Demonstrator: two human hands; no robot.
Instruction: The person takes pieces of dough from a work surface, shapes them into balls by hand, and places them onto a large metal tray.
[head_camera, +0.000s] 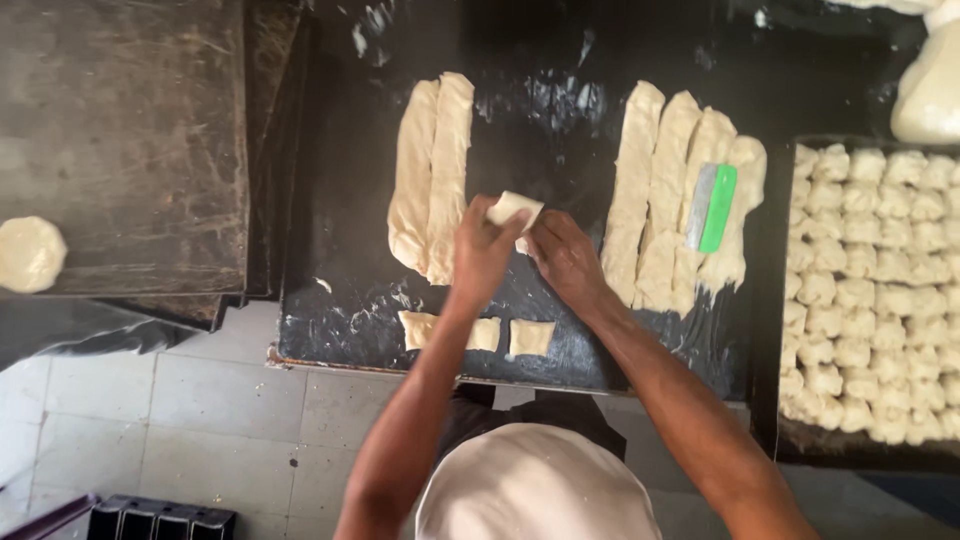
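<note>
Both hands meet over the oily black worktop and pinch one small square dough piece between them. My left hand grips it from the left and my right hand from the right. Two long dough strips lie just left of my hands. Several more strips lie to the right, with a green-handled scraper resting on them. Three cut dough squares sit along the near edge under my forearms.
A dark tray at the right holds several rows of folded dough pieces. A large dough mass sits at the top right. A round dough ball lies on a scratched board at the left. Below is tiled floor.
</note>
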